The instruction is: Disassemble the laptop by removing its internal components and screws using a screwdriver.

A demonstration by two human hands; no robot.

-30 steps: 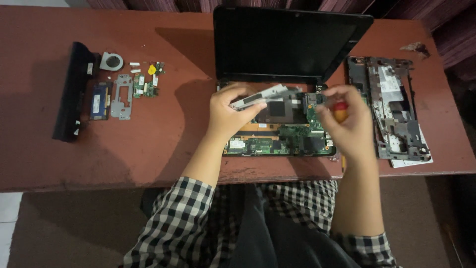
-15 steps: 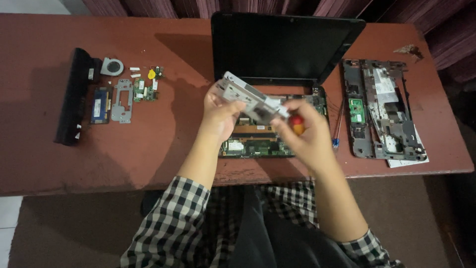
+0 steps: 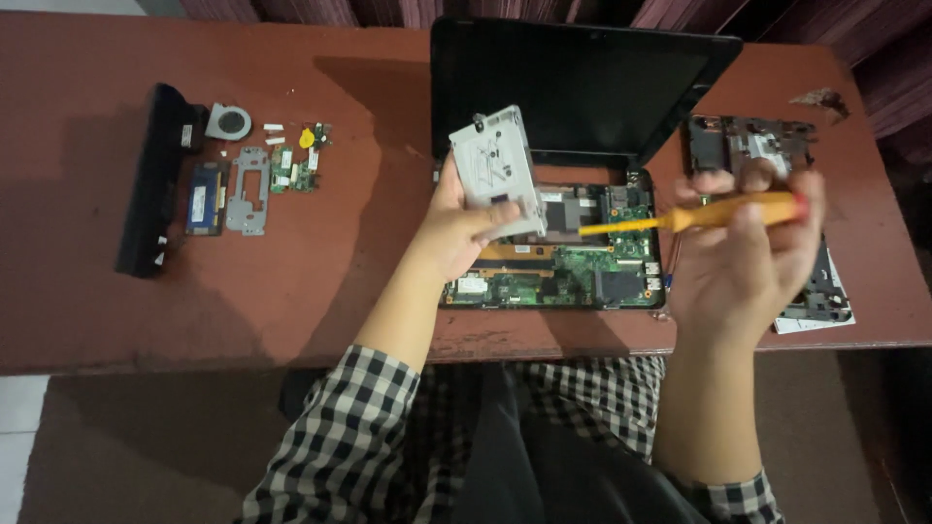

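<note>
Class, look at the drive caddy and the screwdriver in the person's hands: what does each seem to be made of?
Drive caddy: looks like thin sheet metal, dull silver-grey, with stamped folds and small holes. Screwdriver: the handle seems glossy yellow-orange plastic with a red end; the shaft is too blurred to judge, probably metal. The left hand holds the caddy, the right hand the screwdriver.
</note>
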